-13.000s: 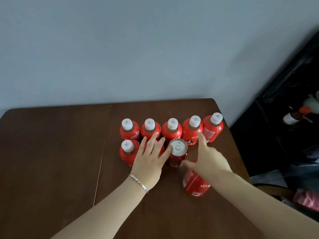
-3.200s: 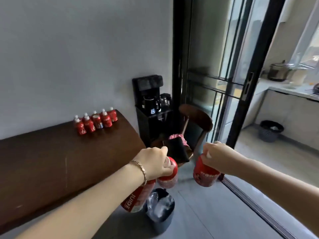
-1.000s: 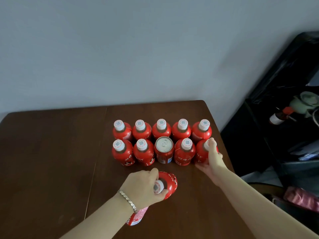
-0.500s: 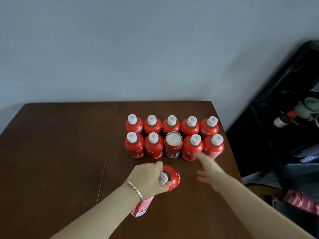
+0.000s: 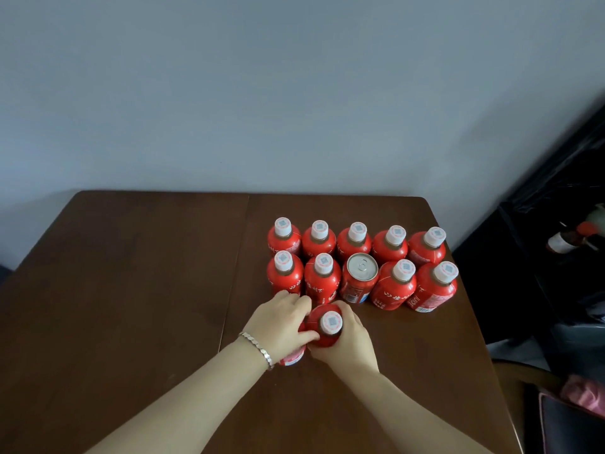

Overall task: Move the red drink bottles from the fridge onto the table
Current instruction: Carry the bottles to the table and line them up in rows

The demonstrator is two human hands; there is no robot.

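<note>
- On the dark brown table (image 5: pixel 131 290), toward its right half, ten red drinks stood upright in two touching rows of five, close to the far edge by the grey wall (image 5: pixel 294 93).
- Back row: five red bottles (image 5: pixel 357 244) with white caps, side by side.
- Front row: four more capped bottles, and one red can (image 5: pixel 359 283) with a silver top in the middle place.
- Just in front of the front row, an eleventh red bottle (image 5: pixel 325 329) stood upright, cap facing the camera.
- The left hand (image 5: pixel 278 322), a silver bracelet (image 5: pixel 257 348) at its wrist, curled around this bottle's left side; under the palm, a further red bottle (image 5: pixel 291 358) with a pale label showed partly, clamped in the same hand.
- The right hand (image 5: pixel 350 342) wrapped around the eleventh bottle's right side, fingers closed against it.
- At the right, beyond the table edge, dark furniture (image 5: pixel 556 290) held blurred items that could not be identified.
</note>
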